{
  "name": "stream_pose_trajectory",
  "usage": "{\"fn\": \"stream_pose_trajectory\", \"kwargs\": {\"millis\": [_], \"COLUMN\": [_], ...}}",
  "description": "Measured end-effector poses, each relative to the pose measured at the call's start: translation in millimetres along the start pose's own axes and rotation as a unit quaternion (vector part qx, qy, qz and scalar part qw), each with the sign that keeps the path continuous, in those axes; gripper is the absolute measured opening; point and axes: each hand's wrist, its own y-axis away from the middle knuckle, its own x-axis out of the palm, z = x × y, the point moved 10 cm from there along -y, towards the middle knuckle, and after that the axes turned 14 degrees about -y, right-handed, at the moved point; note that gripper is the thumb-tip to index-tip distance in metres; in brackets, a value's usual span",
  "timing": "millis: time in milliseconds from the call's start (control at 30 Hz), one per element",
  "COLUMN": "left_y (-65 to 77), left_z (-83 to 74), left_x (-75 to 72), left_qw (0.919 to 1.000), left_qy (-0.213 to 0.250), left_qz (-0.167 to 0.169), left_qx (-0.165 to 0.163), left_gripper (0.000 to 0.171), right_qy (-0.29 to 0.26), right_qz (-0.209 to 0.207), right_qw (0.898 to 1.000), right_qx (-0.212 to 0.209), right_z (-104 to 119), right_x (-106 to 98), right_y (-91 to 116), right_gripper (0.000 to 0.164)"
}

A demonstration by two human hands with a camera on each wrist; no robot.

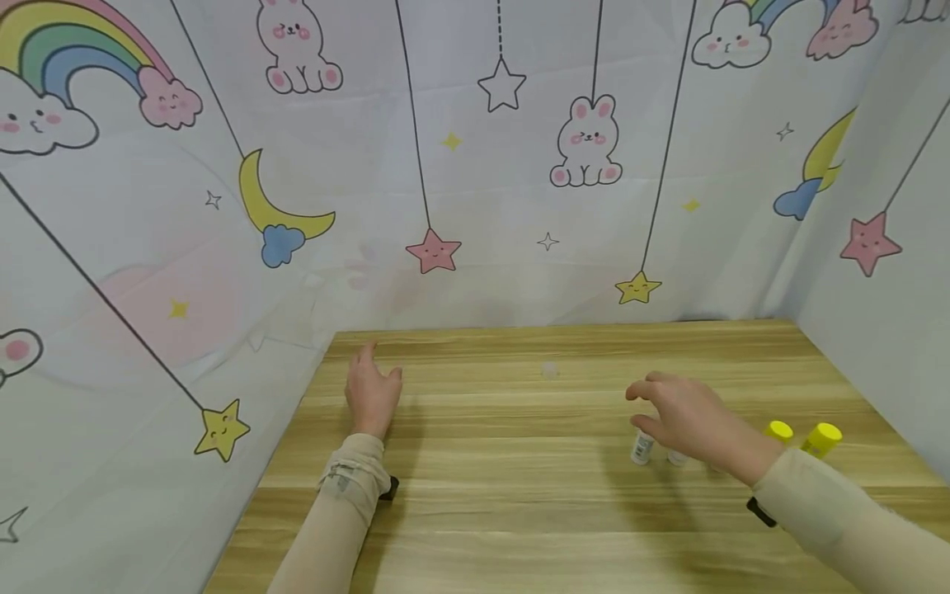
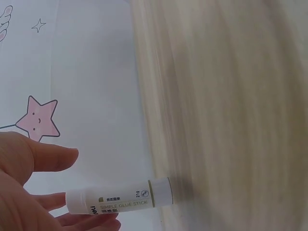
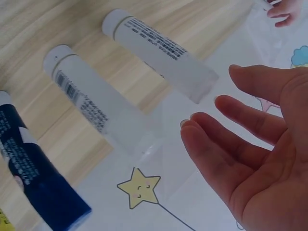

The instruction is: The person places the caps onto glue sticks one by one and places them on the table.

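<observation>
My left hand (image 1: 371,394) reaches over the left back of the table, thumb spread from the fingers. In the left wrist view a white glue stick (image 2: 120,198) stands upright on the table, its cap end between thumb and fingers. The thumb is apart from it and the fingers lie behind it; the head view hides this stick. My right hand (image 1: 686,417) hovers at the right with loosely bent fingers. Close by its fingertips stands a white glue stick (image 3: 161,53) with a barcode label. Beside that are a second white stick (image 3: 96,96) and a dark blue stick (image 3: 36,168).
Farther right stand two sticks with yellow tops, a nearer one (image 1: 779,430) and an outer one (image 1: 822,439). A small pale translucent patch (image 1: 549,370) lies on the wooden table (image 1: 505,511) near the back. Printed white cloth (image 1: 482,181) hangs behind and at both sides.
</observation>
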Motion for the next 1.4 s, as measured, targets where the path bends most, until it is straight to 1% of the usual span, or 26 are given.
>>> {"fn": "stream_pose_trajectory", "kwargs": {"millis": [100, 333, 467, 700, 867, 1000, 1100, 1200, 1300, 1400], "left_y": [-0.1, 0.5, 2.1, 5.1, 6.1, 6.7, 7.5, 8.0, 8.1, 8.6], "left_z": [3.1, 9.5, 12.2, 17.2, 20.2, 21.9, 21.6, 21.0, 22.0, 22.5], "left_x": [0.4, 2.8, 4.1, 6.3, 7.3, 7.2, 6.0, 4.4, 3.9, 3.5], "left_qw": [1.0, 0.9997, 0.9994, 0.9986, 0.9983, 0.998, 0.998, 0.9982, 0.9979, 0.9977], "left_qy": [0.004, 0.005, 0.006, 0.006, -0.005, -0.016, -0.019, -0.025, -0.035, -0.037], "left_qz": [-0.002, 0.002, 0.009, 0.012, 0.011, 0.011, 0.01, 0.005, 0.0, -0.004], "left_qx": [-0.007, -0.025, -0.034, -0.052, -0.057, -0.06, -0.059, -0.054, -0.054, -0.056], "left_gripper": [0.061, 0.063, 0.063, 0.053, 0.044, 0.041, 0.039, 0.031, 0.025, 0.023], "right_qy": [-0.002, -0.017, -0.032, -0.038, -0.036, -0.04, -0.044, -0.048, -0.049, -0.048], "right_qz": [-0.008, -0.015, -0.016, -0.01, -0.001, 0.004, 0.012, 0.022, 0.027, 0.031], "right_qw": [1.0, 1.0, 0.999, 0.999, 0.999, 0.999, 0.998, 0.998, 0.998, 0.998], "right_qx": [-0.007, 0.001, -0.002, 0.01, 0.017, 0.026, 0.034, 0.041, 0.04, 0.037], "right_z": [3, 4, 7, 4, -1, -5, -6, -9, -10, -11], "right_x": [-4, -9, -13, -16, -12, -8, -4, 2, 7, 11], "right_y": [-9, -33, -48, -68, -82, -93, -101, -108, -116, -123], "right_gripper": [0.027, 0.025, 0.025, 0.026, 0.027, 0.028, 0.03, 0.031, 0.032, 0.032]}}
